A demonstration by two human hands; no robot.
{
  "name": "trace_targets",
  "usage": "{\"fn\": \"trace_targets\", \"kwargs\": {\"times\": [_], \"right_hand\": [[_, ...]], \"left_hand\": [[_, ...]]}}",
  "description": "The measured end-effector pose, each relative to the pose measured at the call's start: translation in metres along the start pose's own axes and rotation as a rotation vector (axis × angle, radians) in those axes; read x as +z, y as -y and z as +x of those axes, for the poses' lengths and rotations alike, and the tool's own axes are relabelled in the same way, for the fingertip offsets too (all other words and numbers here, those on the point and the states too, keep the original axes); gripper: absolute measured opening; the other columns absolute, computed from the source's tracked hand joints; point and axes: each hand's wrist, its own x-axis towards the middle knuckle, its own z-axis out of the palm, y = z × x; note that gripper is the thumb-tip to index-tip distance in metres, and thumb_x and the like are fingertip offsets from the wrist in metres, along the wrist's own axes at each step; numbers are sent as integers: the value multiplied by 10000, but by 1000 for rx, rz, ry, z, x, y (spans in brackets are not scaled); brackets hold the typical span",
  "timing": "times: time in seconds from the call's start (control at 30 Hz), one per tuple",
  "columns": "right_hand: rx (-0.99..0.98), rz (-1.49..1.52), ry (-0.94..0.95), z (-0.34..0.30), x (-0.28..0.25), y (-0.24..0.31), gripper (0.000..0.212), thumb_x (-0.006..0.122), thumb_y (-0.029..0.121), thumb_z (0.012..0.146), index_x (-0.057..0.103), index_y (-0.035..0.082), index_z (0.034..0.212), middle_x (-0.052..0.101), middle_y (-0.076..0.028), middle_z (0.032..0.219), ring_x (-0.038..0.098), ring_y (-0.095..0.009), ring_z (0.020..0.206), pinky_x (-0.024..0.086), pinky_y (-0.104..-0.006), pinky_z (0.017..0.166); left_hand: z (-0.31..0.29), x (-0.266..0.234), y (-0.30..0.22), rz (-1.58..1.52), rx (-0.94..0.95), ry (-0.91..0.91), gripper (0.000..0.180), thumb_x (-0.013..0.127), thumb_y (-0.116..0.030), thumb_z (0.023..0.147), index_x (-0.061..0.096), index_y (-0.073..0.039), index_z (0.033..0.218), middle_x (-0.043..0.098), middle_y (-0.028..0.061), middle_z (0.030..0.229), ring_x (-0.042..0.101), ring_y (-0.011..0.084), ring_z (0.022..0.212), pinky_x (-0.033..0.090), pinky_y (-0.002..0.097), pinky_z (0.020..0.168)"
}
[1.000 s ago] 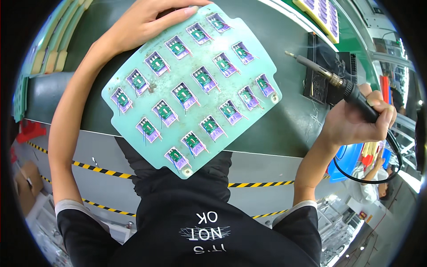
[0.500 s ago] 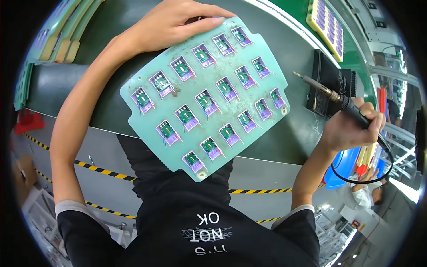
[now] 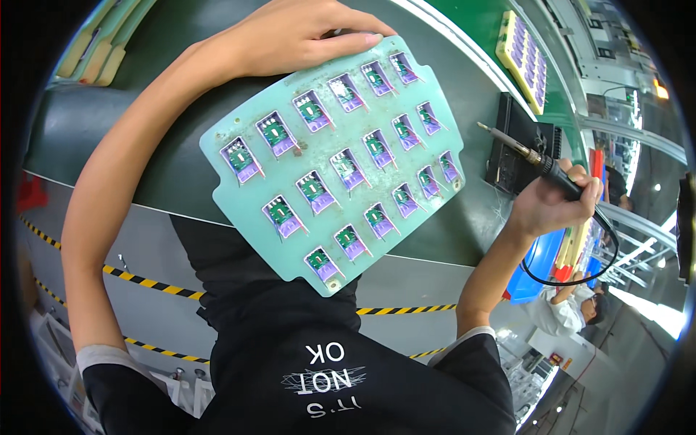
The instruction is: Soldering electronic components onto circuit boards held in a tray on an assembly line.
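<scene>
A pale green tray-like plate (image 3: pixel 243 206) lies tilted over the front edge of the bench. Its rows of pockets hold several purple housings (image 3: pixel 349 171) with small green circuit boards and thin wires. My left hand (image 3: pixel 304 40) grips the plate's far edge, thumb along the rim; its other fingers are partly hidden. In my right hand (image 3: pixel 554 203) is a soldering iron (image 3: pixel 536 158), fingers closed round its black handle. The metal tip points left, apart from the plate's right side. From the handle a black cable loops down.
A black box-shaped holder (image 3: pixel 500 163) stands on the dark green bench (image 3: pixel 94 152) behind the iron. Beyond it lies a yellow tray (image 3: pixel 505 51) of purple parts. Stacked pale trays (image 3: pixel 109 65) sit far left. At right are a blue bin (image 3: pixel 538 272) and a person in white (image 3: pixel 569 312).
The whole view has shifted slightly. My right hand and the soldering iron appear a little further left and lower in the picture. Both grips stay the same.
</scene>
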Motion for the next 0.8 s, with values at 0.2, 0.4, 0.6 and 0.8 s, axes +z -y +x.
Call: {"fn": "trace_targets", "kwargs": {"times": [0.2, 0.4, 0.6, 0.8], "right_hand": [[13, 17, 4, 1, -1, 3, 263, 397, 172, 894, 410, 75, 650, 335, 0, 463, 221, -51, 335, 242, -200, 403], [86, 54, 24, -1, -1, -2, 263, 448, 239, 879, 452, 75, 673, 359, -4, 492, 244, -67, 407, 192, -202, 365], [123, 75, 35, -2, 1, -2, 240, 401, 180, 883, 336, 100, 667, 388, -4, 469, 212, -48, 321, 239, -197, 374], [4, 67, 55, -17, 21, 5, 258, 410, 162, 872, 414, 48, 641, 385, -28, 437, 225, -63, 301, 242, -209, 331]], "left_hand": [[1, -2, -2, -2, -50, 25, 299, 497, -235, 891, 601, -36, 1089, 632, 192, 914, 617, 334, 818, 484, 374, 696], [1, -1, -6, -12, -55, -9, 294, 505, -228, 890, 606, -41, 1094, 634, 186, 939, 624, 322, 835, 486, 361, 715], [6, 5, -6, 9, -51, 8, 290, 511, -187, 891, 596, -12, 1106, 644, 185, 947, 641, 292, 825, 488, 334, 726], [2, 21, 15, 13, 5, 13, 311, 451, -203, 926, 595, -70, 1168, 635, 102, 806, 559, 147, 641, 418, 259, 591]]}}
